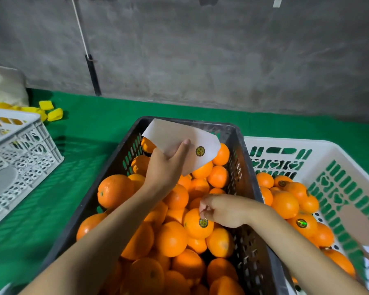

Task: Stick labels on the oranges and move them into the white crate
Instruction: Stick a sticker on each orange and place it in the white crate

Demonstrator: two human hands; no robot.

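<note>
Left grip pinching, raised; right grip curled.

A middle crate heaped with oranges stands on a covered table, reaching from the near edge towards a wall behind it. Touching the middle crate's right side is a second crate holding fewer oranges. Well apart to its left stands a third crate, with small foam pieces behind that one. Over the middle crate's far end, the left hand holds a label sheet. Nearer, by the middle crate's right wall, the right hand touches the top of a labelled orange lying on the heap.
</note>
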